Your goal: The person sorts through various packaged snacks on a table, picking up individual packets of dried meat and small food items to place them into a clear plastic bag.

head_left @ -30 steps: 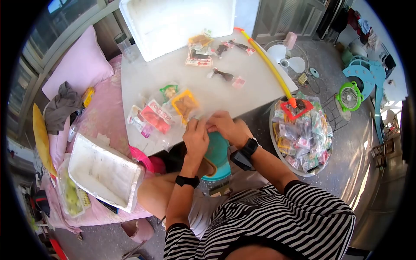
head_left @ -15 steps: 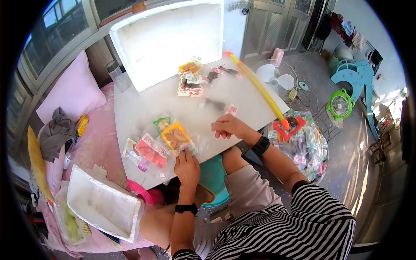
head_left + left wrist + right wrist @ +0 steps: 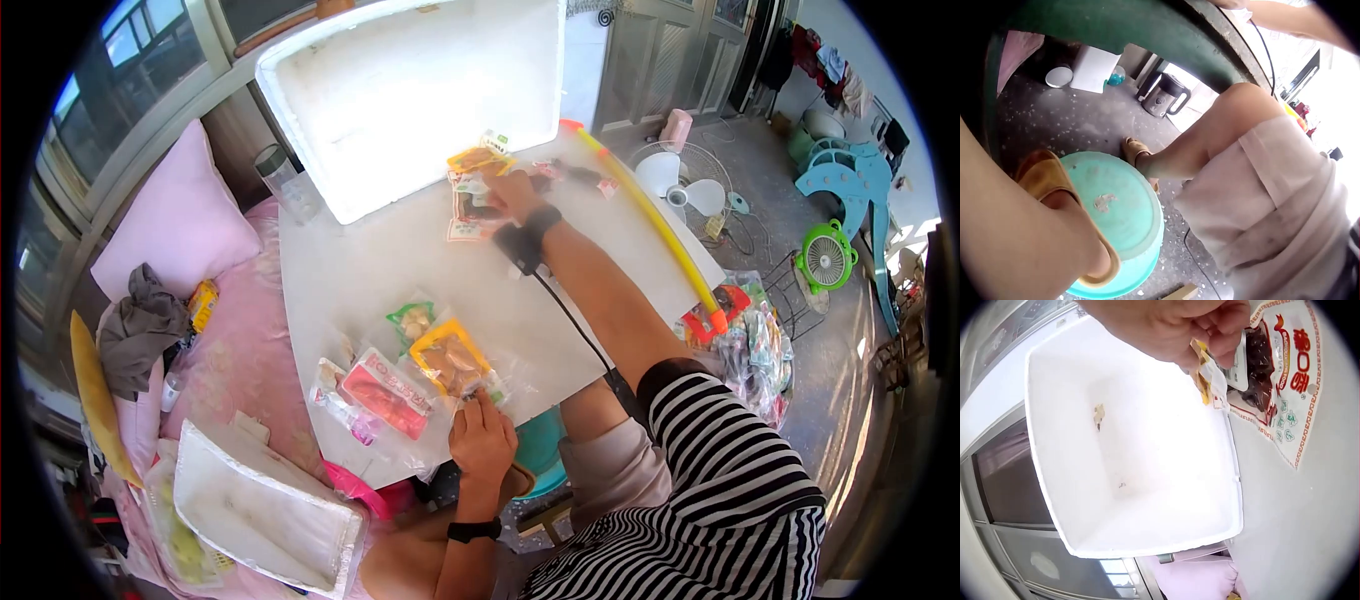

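Note:
My right hand [image 3: 512, 195] reaches across the table to a small pile of snack packets at the back. Its fingers pinch a yellow-and-white snack packet [image 3: 1209, 378]. Beneath it lies a white packet of dark food with red lettering [image 3: 1294, 369]. At the near edge, my left hand [image 3: 482, 440] has its fingertips at the corner of a clear plastic packet [image 3: 503, 385]. A yellow-framed food packet [image 3: 450, 360] lies just beyond them. Beside that are a red-and-white packet [image 3: 388, 393], a green packet [image 3: 412, 320] and a white-and-purple packet [image 3: 345, 405]. The left wrist view leaves out the left hand.
A large white foam box [image 3: 410, 110] stands at the back of the table [image 3: 350, 270]. A yellow tube with orange ends [image 3: 655, 220] lies along the right side. Piled packets [image 3: 755, 345] sit lower right. Another foam box [image 3: 265, 510] is at left.
My right hand has left the near edge beside the left hand and stretched to the back pile, where it pinches a packet. The left hand has stayed by the front packets.

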Available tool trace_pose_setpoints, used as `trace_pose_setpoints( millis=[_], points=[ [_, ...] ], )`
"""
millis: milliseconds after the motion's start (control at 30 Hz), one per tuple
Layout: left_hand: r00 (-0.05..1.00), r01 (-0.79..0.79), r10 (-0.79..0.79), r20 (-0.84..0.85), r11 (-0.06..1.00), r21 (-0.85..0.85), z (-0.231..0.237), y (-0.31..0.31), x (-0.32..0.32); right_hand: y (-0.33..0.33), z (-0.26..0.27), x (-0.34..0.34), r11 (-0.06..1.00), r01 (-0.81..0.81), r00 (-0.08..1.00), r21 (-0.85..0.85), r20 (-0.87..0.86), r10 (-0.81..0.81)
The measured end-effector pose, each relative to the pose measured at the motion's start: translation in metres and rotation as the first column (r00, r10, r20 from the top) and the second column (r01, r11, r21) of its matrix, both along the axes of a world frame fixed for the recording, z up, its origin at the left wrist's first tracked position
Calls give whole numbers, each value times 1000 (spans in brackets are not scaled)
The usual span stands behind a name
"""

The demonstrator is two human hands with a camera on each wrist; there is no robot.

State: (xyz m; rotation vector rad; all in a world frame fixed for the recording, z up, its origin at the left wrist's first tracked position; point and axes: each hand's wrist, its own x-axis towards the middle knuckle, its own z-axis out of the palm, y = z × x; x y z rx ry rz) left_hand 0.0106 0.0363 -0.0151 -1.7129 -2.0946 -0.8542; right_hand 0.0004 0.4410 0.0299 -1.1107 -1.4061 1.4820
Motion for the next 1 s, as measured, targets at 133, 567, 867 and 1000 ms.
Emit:
trace_pose_setpoints(
  millis=[133,567,867,1000],
  points=[
    [1000,-20,19,-23,1000,-12,-1,0,-1,63,-76,-21,805,-101,958,585,274,-79],
    [987,57,-62,147,998,36,9,-6,1,-197,5,198,971,-127,981,203,-119,153],
    [984,95,-109,141,990,105,20,-17,7,-261,-25,234,928,-270,962,256,33,271],
    [985,78,-100,141,985,155,25,-22,13,-277,-9,243,905,-310,944,291,-20,330]
  ],
)
